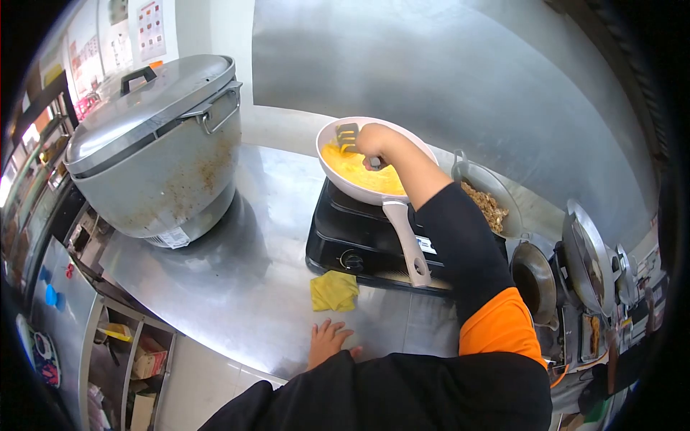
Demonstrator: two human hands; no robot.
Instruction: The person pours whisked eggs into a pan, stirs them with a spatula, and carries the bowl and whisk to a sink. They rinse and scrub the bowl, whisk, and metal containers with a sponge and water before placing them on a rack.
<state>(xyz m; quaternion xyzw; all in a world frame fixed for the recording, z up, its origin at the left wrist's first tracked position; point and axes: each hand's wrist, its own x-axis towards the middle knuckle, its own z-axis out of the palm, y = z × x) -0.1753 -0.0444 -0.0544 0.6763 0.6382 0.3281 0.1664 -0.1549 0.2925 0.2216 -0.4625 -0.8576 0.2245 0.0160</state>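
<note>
Your left hand (327, 343) lies flat, fingers spread, on the steel counter (237, 287) at 6 o'clock. Just beyond, a yellow cloth (334, 291) sits beside the black stove (352, 237). At 12, your right hand (374, 144) is clamped on a spatula (348, 135) in the white pan (346, 184) of egg (359, 169); a big steel cooker (158, 151) stands at 10, steel wall (431, 72) behind

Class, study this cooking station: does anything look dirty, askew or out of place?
Two things. The large cooker has brown splatter stains down its side. A yellow cloth lies crumpled on the steel counter, right by the stove front. The right hand holds a spatula in the pan; nothing has spilled there.
</note>
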